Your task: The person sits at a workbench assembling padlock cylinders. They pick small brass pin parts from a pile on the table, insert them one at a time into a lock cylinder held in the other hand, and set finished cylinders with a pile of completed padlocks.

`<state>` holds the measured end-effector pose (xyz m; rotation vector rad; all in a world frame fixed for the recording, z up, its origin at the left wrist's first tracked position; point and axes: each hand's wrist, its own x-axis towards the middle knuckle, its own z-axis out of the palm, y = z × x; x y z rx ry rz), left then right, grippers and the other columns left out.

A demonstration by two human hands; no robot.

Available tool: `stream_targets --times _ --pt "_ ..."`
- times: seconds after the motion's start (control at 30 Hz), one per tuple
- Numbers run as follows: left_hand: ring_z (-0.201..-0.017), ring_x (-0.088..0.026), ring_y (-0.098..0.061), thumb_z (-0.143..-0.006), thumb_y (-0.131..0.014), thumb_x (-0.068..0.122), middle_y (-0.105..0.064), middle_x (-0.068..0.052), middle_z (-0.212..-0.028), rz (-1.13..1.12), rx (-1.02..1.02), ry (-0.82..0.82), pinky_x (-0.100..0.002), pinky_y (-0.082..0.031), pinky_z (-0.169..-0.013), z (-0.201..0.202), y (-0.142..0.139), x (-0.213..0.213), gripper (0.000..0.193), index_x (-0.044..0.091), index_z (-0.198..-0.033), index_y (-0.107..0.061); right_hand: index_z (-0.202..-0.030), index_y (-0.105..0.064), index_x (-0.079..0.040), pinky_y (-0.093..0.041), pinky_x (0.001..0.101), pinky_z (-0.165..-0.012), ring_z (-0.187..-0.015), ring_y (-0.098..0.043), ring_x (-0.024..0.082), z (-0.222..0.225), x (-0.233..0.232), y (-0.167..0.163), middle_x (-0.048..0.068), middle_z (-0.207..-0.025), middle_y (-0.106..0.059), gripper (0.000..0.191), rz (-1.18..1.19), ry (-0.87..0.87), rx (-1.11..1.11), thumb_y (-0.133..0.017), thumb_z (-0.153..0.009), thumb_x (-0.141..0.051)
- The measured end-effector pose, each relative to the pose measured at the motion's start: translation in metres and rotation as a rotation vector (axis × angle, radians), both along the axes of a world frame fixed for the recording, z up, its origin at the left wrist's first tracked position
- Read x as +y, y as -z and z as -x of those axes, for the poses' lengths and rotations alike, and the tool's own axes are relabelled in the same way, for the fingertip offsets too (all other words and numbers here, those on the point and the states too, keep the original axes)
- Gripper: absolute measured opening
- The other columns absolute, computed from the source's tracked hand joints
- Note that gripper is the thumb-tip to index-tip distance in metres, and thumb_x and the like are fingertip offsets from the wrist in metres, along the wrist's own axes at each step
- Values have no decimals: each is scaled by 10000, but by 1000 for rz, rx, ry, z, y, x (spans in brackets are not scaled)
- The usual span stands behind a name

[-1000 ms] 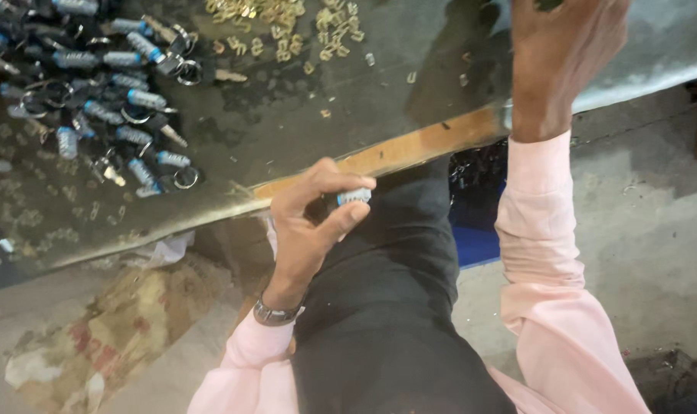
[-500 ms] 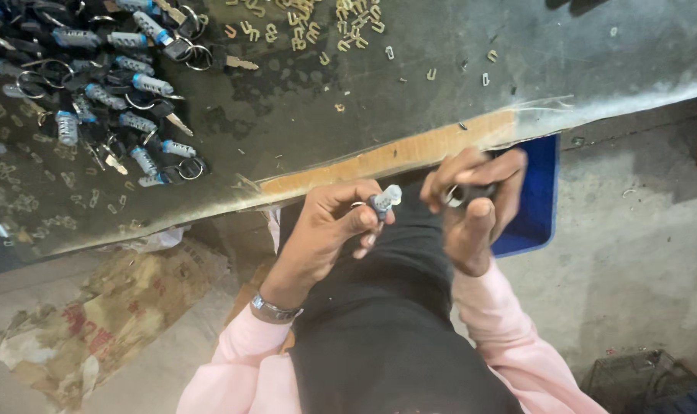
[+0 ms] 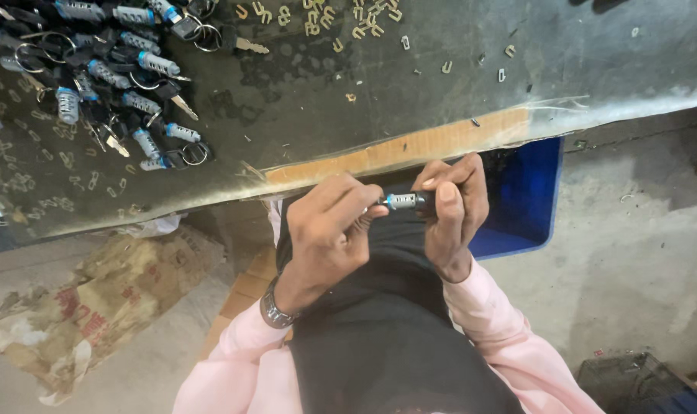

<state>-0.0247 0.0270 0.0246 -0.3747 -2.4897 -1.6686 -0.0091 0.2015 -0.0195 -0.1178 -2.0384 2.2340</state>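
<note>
Both hands meet above my lap, just below the table's edge. My left hand [image 3: 325, 230], with a metal watch on its wrist, pinches one end of a small silver and black lock cylinder [image 3: 404, 202]. My right hand [image 3: 454, 208] grips the cylinder's other end with thumb and fingers. The cylinder lies level between the two hands. A pile of similar lock cylinders with keys and rings [image 3: 118, 84] lies on the dark table top [image 3: 302, 100] at the far left.
Small brass U-shaped pieces [image 3: 325, 23] are scattered at the table's far middle. The near edge shows a bare wooden strip [image 3: 410, 149]. A blue bin [image 3: 528, 192] stands under the table at right. A crumpled paper sack [image 3: 88, 299] lies on the concrete floor at left.
My right hand came down from the table top to my left hand. It now grips the other end of the cylinder, which my left hand held alone a second ago.
</note>
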Motion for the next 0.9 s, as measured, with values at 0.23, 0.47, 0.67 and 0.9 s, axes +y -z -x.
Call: stream_targets --times 0.23,0.47,0.67,0.9 --pt "-701 -206 -557 -714 -693 15 -570 -55 -836 315 334 206 -334 -455 -634 -4 4 -1 230 28 -944 -679 -891 -545 -61 -355 252 -567 -621 -434 87 -2 10 -23 18 -716 -493 258 -422 -197 -226 -517 -1103 -205" --pt "-776 -195 -616 -800 -796 206 -629 -44 -902 208 315 404 -331 -478 -697 19 1 -13 289 32 -1013 -707 -854 -549 -66 -261 219 -454 -555 -338 38 -10 33 -29 -39 -736 -457 228 -148 -187 -724 -494 -1031 -200" --pt "-966 -226 -675 -917 -764 44 -735 -48 -1108 376 180 55 -359 -494 -855 58 -37 -80 219 110 -1118 -706 -899 -531 -73 -276 208 -518 -580 -381 18 -42 72 -21 -18 -811 -560 255 -249 113 -363 -589 -1053 -267" --pt "-918 -263 -645 -969 -801 68 -703 -81 -999 437 172 110 -378 -467 -846 64 -32 -71 151 45 -1089 -713 -869 -582 -38 -426 234 -566 -614 -582 85 -26 60 -31 38 -727 -618 330 -832 82 93 -908 -837 -76"
